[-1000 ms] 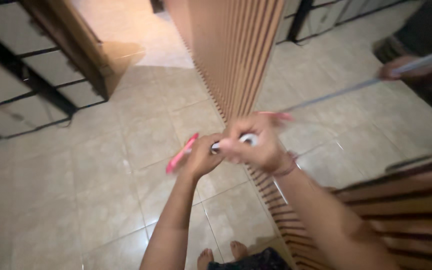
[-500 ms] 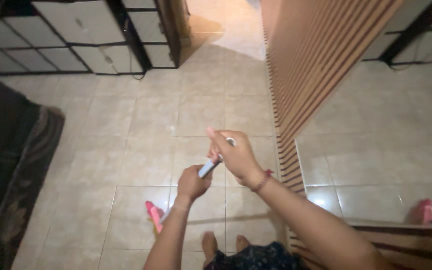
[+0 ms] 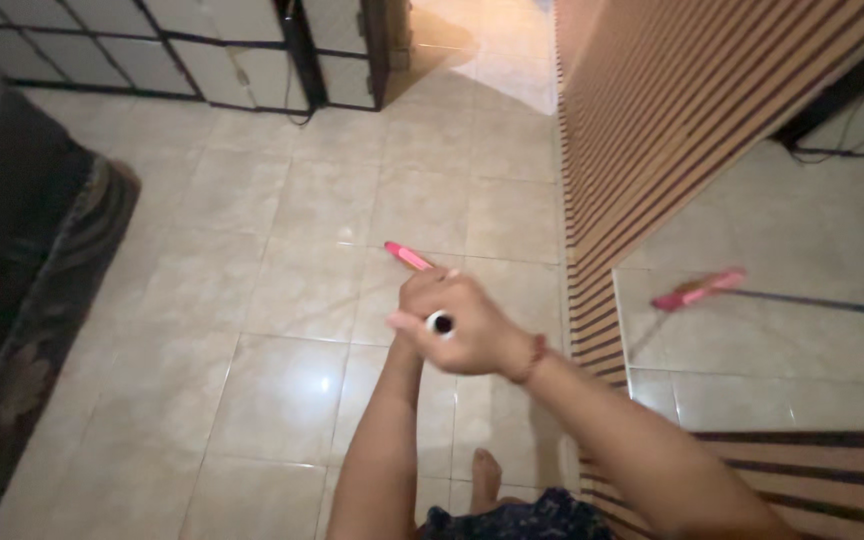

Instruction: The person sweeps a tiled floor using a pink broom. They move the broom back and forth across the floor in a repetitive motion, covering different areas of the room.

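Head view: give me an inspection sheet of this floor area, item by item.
Surface: beige tiled floor, glossy, with light glare.
Job's things: long handle seen end-on, its pink head down on the tiles ahead of the hands.
Clutter: nothing seen loose on the tiles.
Hands: right hand wrapped over the handle's top; left hand mostly hidden beneath it, also on the handle.
Cables: dark cord hanging at the cabinet base; another by the far right wall.
Surroundings: slatted wooden panel on the right, with a mirror reflecting the pink head; white cabinets behind; dark patterned rug on the left; bare foot below.
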